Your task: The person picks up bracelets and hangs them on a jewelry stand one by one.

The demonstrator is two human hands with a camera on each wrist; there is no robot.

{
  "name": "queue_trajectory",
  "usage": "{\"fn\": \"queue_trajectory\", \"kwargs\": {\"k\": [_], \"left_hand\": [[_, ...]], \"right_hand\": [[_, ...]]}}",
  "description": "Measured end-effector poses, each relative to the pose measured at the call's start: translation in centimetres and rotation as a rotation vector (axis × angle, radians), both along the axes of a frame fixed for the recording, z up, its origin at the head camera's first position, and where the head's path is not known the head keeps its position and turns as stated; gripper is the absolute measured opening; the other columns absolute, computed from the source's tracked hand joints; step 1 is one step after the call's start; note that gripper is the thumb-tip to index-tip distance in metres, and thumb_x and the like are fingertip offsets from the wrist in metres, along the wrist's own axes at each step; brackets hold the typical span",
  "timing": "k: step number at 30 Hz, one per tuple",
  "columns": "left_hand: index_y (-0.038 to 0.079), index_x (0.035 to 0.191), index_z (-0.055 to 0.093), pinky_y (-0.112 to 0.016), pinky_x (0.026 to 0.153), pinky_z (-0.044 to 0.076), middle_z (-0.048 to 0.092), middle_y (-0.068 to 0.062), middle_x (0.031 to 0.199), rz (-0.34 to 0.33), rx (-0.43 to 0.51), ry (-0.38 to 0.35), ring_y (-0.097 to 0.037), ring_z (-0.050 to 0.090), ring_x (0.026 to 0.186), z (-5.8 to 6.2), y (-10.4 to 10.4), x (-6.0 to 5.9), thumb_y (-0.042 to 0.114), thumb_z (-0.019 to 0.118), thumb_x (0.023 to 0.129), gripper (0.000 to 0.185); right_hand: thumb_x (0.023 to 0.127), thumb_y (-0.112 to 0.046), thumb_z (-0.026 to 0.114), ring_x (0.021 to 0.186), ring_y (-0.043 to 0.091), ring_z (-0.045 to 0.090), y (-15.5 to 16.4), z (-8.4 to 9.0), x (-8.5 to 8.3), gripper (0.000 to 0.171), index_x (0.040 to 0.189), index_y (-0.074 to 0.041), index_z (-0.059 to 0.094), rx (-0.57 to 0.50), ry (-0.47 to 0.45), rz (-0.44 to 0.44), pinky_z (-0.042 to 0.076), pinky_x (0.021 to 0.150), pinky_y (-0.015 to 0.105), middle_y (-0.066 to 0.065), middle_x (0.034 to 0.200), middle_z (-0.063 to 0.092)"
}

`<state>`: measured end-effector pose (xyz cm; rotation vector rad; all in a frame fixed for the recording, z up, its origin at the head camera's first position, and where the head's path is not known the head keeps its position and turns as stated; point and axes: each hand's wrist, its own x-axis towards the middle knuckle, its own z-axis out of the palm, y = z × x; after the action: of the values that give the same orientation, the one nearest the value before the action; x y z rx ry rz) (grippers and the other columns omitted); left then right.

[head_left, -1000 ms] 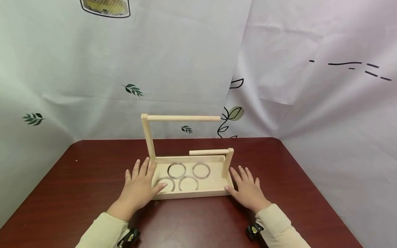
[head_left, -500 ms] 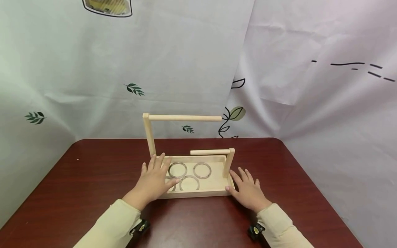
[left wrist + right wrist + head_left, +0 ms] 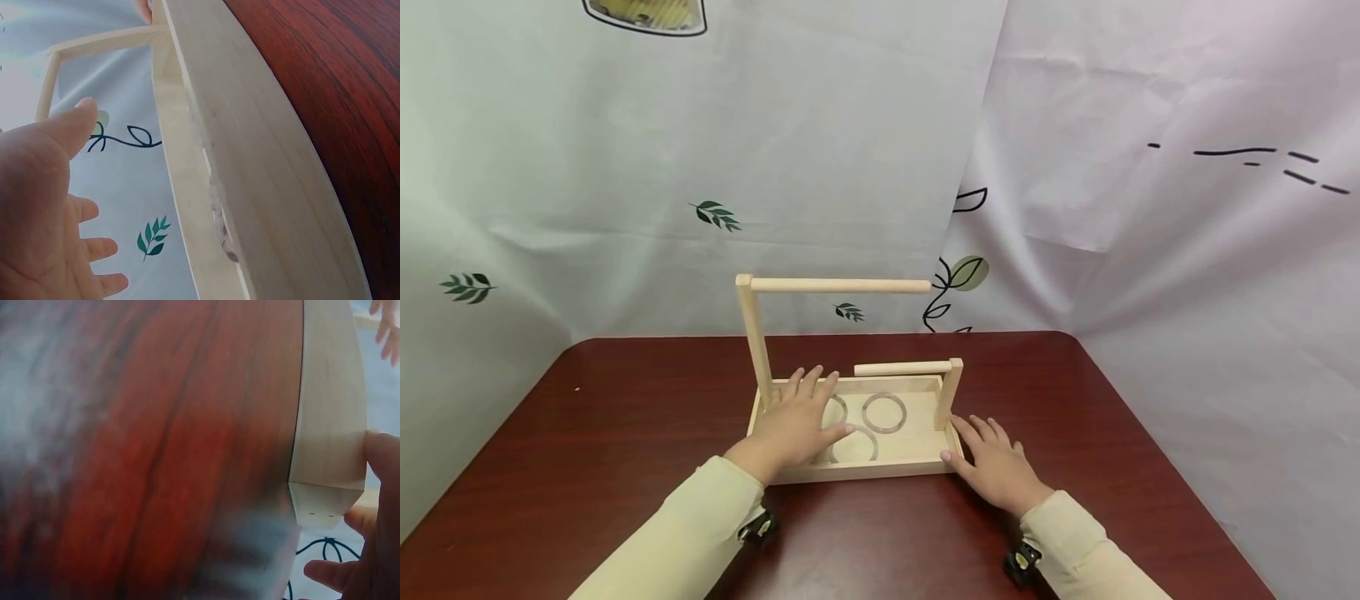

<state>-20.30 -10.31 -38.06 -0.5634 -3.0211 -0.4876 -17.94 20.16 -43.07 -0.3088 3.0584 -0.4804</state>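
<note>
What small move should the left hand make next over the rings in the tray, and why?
Probably curl the fingers to pinch one ring. The left hand lies flat and open over the left rings in the wooden tray, covering them and gripping nothing. The right hand rests at the tray's right end, seemingly steadying it. The far right ring lies uncovered, beyond the left fingers.
</note>
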Motion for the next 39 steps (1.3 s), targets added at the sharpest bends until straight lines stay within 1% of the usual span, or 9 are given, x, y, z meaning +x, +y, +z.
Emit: {"fn": "queue_trajectory", "kwargs": {"k": [4,8,12,19,23,26,31,35,39], "left_hand": [[0.005,0.149,0.033,-0.066,0.106,0.022,0.03,-0.023,0.152,-0.023,0.005,-0.018,-0.045,0.022,0.141,-0.1,0.7,-0.5,0.049,0.061,0.09,0.079],[0.004,0.149,0.035,-0.063,0.106,0.025,0.033,-0.023,0.15,-0.045,0.001,-0.016,-0.045,0.025,0.139,-0.5,1.2,-1.1,0.049,0.062,0.09,0.079],[0.005,0.148,0.036,-0.062,0.107,0.026,0.034,-0.023,0.149,-0.063,-0.007,-0.022,-0.045,0.027,0.139,-0.6,1.7,-1.6,0.049,0.062,0.09,0.078],[0.006,0.148,0.037,-0.061,0.108,0.026,0.034,-0.022,0.149,-0.065,-0.015,-0.058,-0.044,0.027,0.139,-0.7,2.6,-2.3,0.049,0.063,0.09,0.076],[0.006,0.147,0.038,-0.059,0.109,0.026,0.037,-0.023,0.147,-0.09,-0.034,-0.057,-0.045,0.03,0.137,-1.0,3.1,-2.6,0.049,0.064,0.088,0.077],[0.005,0.147,0.039,-0.057,0.108,0.028,0.038,-0.023,0.147,-0.108,-0.027,-0.07,-0.045,0.032,0.136,-1.2,3.6,-2.8,0.048,0.066,0.087,0.078],[0.008,0.148,0.037,-0.059,0.105,0.032,0.036,-0.02,0.15,-0.114,0.005,-0.136,-0.041,0.033,0.137,-1.6,4.2,-3.3,0.05,0.066,0.087,0.079],[0.008,0.149,0.036,-0.062,0.103,0.031,0.033,-0.022,0.151,-0.118,0.053,-0.192,-0.041,0.032,0.138,-1.7,4.6,-3.7,0.048,0.068,0.086,0.082],[0.009,0.15,0.035,-0.058,0.104,0.033,0.032,-0.022,0.151,-0.129,0.073,-0.22,-0.04,0.033,0.138,-1.9,5.0,-4.0,0.047,0.07,0.085,0.083]], "right_hand": [[0.094,-0.054,0.052,0.136,0.042,0.033,0.1,0.0,-0.1,0.066,0.15,-0.022,0.038,-0.034,-0.009,-0.001,0.031,0.094,0.072,0.018,0.145,0.042],[0.094,-0.054,0.053,0.133,0.04,0.039,0.2,0.0,0.0,0.066,0.149,-0.02,0.039,-0.072,-0.013,0.015,0.037,0.097,0.062,0.019,0.14,0.047],[0.094,-0.054,0.053,0.131,0.039,0.042,0.2,-0.1,0.0,0.067,0.149,-0.019,0.038,-0.081,-0.022,0.025,0.038,0.1,0.055,0.019,0.136,0.05],[0.095,-0.054,0.05,0.129,0.037,0.044,0.0,-0.4,0.1,0.066,0.15,-0.02,0.036,-0.048,-0.003,0.036,0.043,0.093,0.057,0.019,0.134,0.051],[0.096,-0.052,0.051,0.128,0.037,0.044,-0.1,-0.4,0.2,0.065,0.15,-0.02,0.036,-0.041,0.004,0.03,0.044,0.089,0.061,0.018,0.134,0.051],[0.096,-0.051,0.05,0.128,0.037,0.044,-0.1,-0.4,0.3,0.064,0.15,-0.02,0.036,-0.036,-0.001,0.025,0.043,0.088,0.063,0.019,0.134,0.051],[0.097,-0.051,0.05,0.128,0.037,0.044,-0.3,-0.2,0.4,0.064,0.15,-0.019,0.036,-0.037,-0.008,0.025,0.042,0.087,0.065,0.019,0.134,0.051],[0.097,-0.051,0.05,0.128,0.037,0.044,-0.3,0.0,0.4,0.063,0.15,-0.019,0.036,-0.041,-0.013,0.025,0.042,0.086,0.066,0.019,0.133,0.051],[0.097,-0.052,0.049,0.128,0.037,0.043,-0.2,-0.2,0.3,0.064,0.151,-0.02,0.035,-0.027,-0.02,0.021,0.042,0.086,0.066,0.018,0.133,0.051]]}}
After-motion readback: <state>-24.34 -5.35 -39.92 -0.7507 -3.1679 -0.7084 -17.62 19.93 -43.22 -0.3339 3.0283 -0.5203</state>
